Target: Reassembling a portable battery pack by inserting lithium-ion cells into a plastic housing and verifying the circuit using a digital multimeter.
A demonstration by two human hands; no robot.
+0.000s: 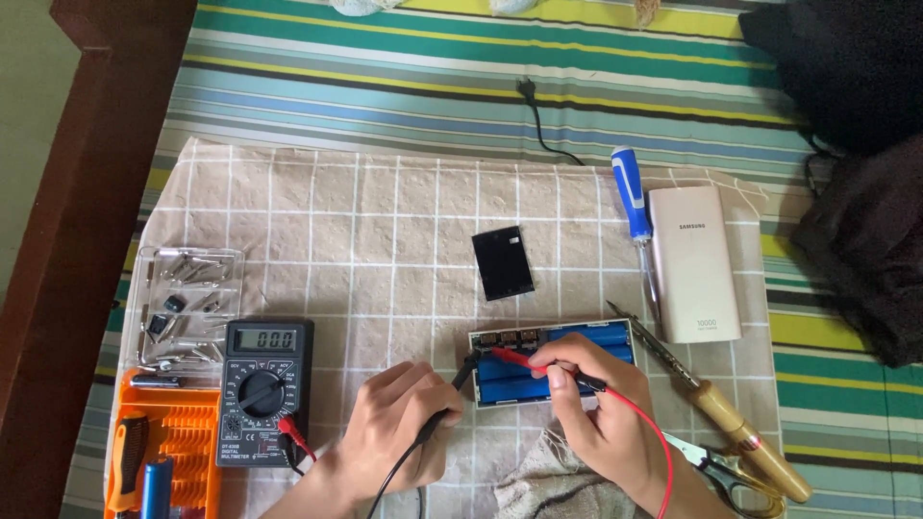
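Two probes: one in each hand, both tips down at the open battery pack (553, 362).
Left hand (394, 432): fingers closed around the black probe (452, 392), tip touching the pack's left end by the circuit board.
Right hand (601, 404): fingers pinched on the red probe (538, 364), which lies across the blue cells (524, 375), tip pointing left.
Battery pack: white tray with blue cells, lying flat on the checked cloth (385, 221), just ahead of both hands.
Leads: red wire (654, 432) loops right of the right wrist; the black one runs back under the left palm.
Meter (263, 389): black, left of the left hand, screen lit.
Left edge: clear bit case (187, 303), orange tool tray (178, 442).
Right side: soldering iron (716, 399), scissors (716, 471), white power bank (692, 261), blue screwdriver (635, 216).
Middle of cloth: small black panel (503, 262).
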